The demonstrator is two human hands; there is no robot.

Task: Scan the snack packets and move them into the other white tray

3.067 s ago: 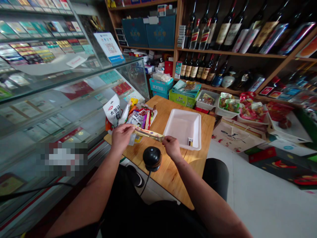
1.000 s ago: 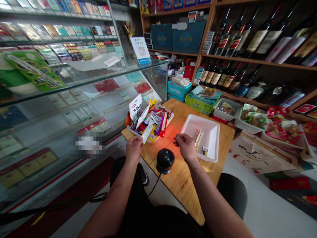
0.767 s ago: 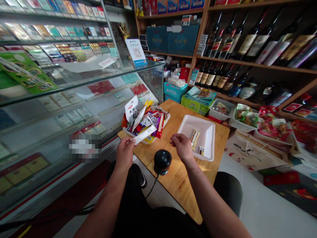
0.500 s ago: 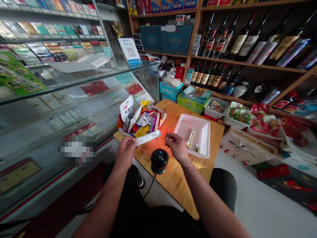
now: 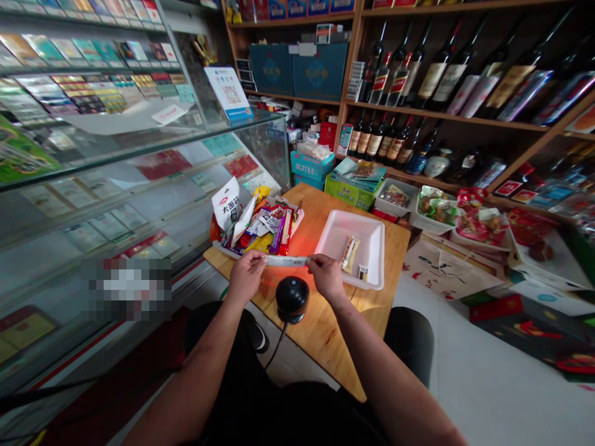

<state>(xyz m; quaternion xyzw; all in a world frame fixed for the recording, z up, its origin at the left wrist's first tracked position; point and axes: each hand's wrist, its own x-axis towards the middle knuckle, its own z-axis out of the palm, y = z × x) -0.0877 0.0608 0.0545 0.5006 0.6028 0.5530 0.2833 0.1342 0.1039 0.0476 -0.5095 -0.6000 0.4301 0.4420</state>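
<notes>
A long, narrow snack packet [image 5: 286, 261] with a barcode label is stretched level between my two hands. My left hand [image 5: 248, 275] pinches one end, and my right hand [image 5: 326, 276] pinches the other. Just below the packet stands a round black barcode scanner [image 5: 292, 298] with a cable, casting red light on the wooden table [image 5: 320, 334]. Behind my left hand, a tray heaped with colourful snack packets [image 5: 264, 226] sits on the table. To the right of my right hand lies a white plastic tray [image 5: 375, 248] holding a wrapped bar [image 5: 349, 254] and a small dark-and-white packet [image 5: 363, 272].
A glass display counter [image 5: 139, 204] runs along the left. Shelves of bottles [image 5: 432, 80] rise at the back. A green box [image 5: 348, 191] and trays of packaged food [image 5: 437, 207] stand beyond the table. A dark stool [image 5: 411, 341] is at the right.
My right hand has closed on the packet's free end, which only my left hand held before. The packet has turned level and now lies behind the scanner. The camera view has shifted slightly.
</notes>
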